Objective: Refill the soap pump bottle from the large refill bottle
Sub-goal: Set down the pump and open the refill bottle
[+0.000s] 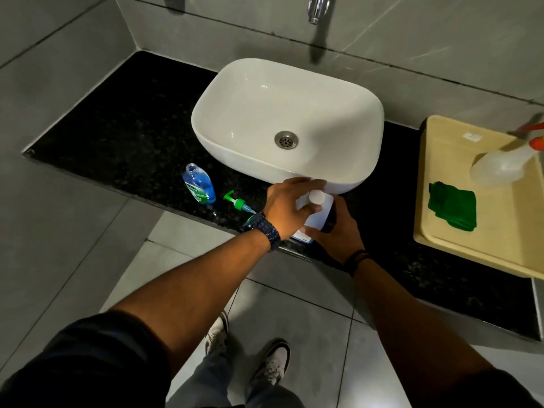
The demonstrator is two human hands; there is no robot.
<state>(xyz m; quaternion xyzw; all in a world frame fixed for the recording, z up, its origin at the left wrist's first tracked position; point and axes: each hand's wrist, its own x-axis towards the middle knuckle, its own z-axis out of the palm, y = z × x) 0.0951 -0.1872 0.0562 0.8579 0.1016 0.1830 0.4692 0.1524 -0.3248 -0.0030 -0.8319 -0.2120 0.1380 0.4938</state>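
Looking down through the head camera, I saw both hands gathered on the large refill bottle (319,214), which stood upright on the black stone counter (123,128) at its front edge, just below the near rim of the white basin (323,113), a little below the centre of the frame. My left hand (287,206) was wrapped over the bottle's upper part, fingers curled around its shoulder right beside the white cap (317,197), which was still on. My right hand (338,231) was closed on the lower body of the bottle from the right side, thumb across the front near the blue-edged label. A dark watch (265,228) sat on the left wrist and a thin dark band (357,259) on the right. To the left of the hands, the soap pump bottle (198,184) stood on the counter with its neck open and blue liquid filling most of it; it was apart from the refill bottle and near the basin's lower left corner. Its green pump head (237,203) lay on its side on the counter between the two bottles, touching neither. At the right edge of the frame a beige tray (441,245) rested on the counter, holding a folded green cloth (453,206) and a clear spray bottle (500,166) with an orange trigger.
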